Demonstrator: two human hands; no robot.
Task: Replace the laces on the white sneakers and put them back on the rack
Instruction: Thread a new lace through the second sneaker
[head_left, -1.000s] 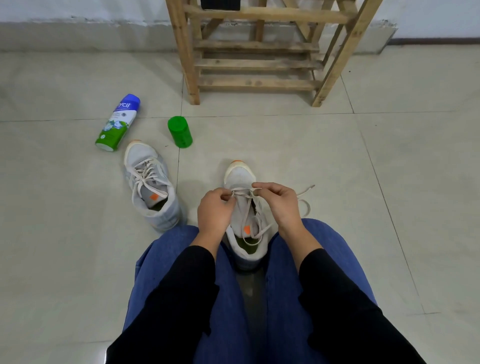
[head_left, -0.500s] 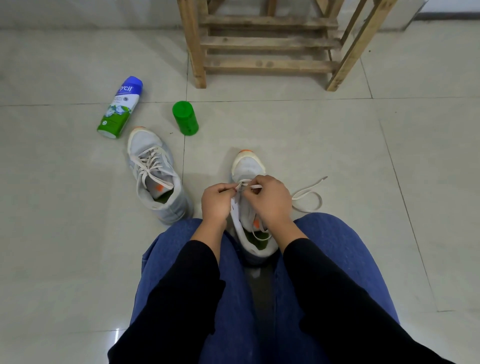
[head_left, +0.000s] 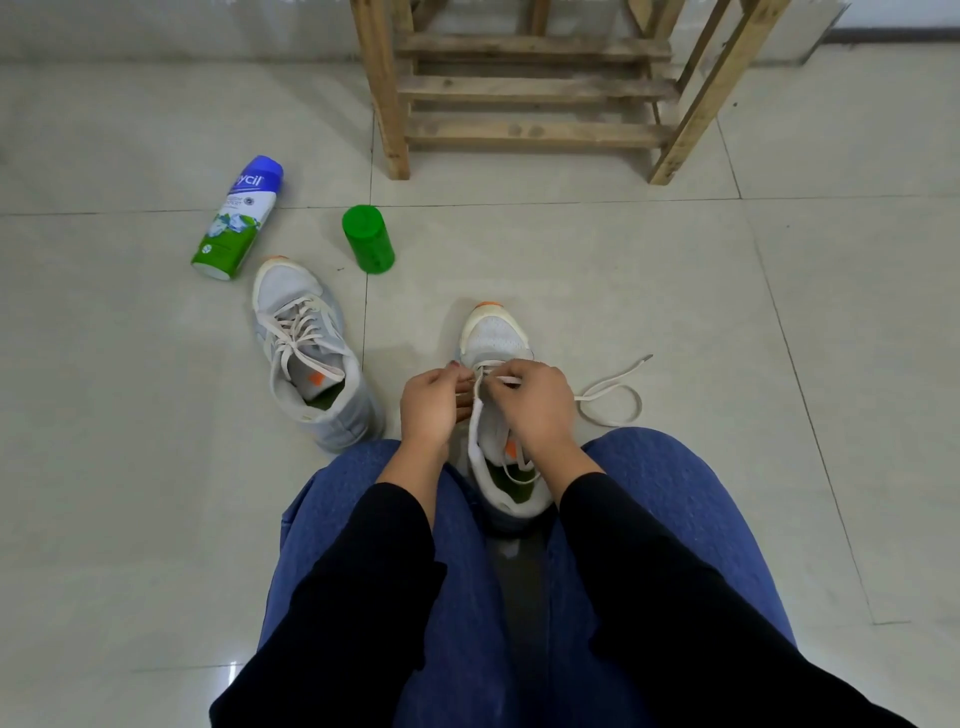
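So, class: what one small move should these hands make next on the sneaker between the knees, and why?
Probably the right hand should draw the lace further through the front eyelets while the left hand steadies the sneaker. Both hands pinch the lace near the toe, and a slack loop of it lies on the floor to the right.

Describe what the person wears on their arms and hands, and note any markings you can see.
Both arms are covered by long, plain black sleeves, the left sleeve and the right sleeve each ending at the wrist. The left hand and right hand are bare: no gloves, rings or watch show. One left fingertip seems to carry dark nail polish.
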